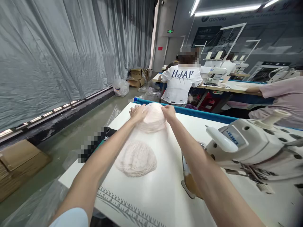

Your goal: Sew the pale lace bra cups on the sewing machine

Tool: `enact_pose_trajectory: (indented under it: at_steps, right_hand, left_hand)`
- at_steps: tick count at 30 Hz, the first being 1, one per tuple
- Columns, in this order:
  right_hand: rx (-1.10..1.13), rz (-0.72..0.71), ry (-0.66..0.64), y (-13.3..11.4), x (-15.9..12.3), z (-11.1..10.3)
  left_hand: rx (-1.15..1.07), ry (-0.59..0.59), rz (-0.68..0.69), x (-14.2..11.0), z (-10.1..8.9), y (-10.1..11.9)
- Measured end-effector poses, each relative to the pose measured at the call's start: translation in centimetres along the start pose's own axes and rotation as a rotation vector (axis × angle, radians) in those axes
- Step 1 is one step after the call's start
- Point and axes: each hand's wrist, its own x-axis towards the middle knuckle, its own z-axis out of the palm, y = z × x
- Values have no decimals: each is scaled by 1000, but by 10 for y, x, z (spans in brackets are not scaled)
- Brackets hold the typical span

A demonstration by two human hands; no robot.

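A pale pink, soft-looking knitted hat (154, 118) lies at the far end of the white table, between my two hands. My left hand (137, 113) rests at its left edge with fingers apart; the thumb side touches the fabric. On the opposite side my right hand (168, 112) has its fingers closed in a pinch on the hat's right edge. Nearer to me a second cream knitted hat (137, 159) lies flat on the tabletop, its openwork brim facing me, and neither hand touches it.
A white sewing machine (251, 145) stands on the right, close to my right forearm. A ruler scale (125, 206) runs along the table's near edge. A dark flat item (104, 138) lies at the left edge. Co-workers (181, 82) sit beyond, and cardboard boxes (21, 164) stand on the floor.
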Motion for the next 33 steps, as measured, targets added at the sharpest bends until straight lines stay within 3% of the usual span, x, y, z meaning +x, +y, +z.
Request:
enact_pose_trajectory:
  at_steps: [5,7,10,12,14,17,20,24,33]
  right_hand:
    - [-82,90,2,27,-16,6]
    - [-81,64,-8,25,-29,3]
    - [-81,-5,-40,16,-61,-12]
    - [-94,-67,-97,11,-94,-29]
    - [-119,-148,-230,8,-133,-48]
    - [-191,-268,-470,6,-191,-73]
    - [-285,-344,-548,5,-228,-85]
    - [-398,-440,-569,5,-244,-84]
    - [-623,-594,-573,6,-243,-72]
  left_hand:
    - [128,-158,-5,-5,26,-14]
    - [156,-173,18,-8,22,-13]
    - [176,-112,73,-22,-1,-5]
    - [177,-53,137,-47,-20,2]
    - [158,-81,232,-84,-35,6]
    - [73,-395,412,-144,-41,3]
    - [143,-442,389,-183,-33,-5]
    - [136,-394,366,-191,-26,-8]
    - [-108,-393,270,-186,-30,-10]
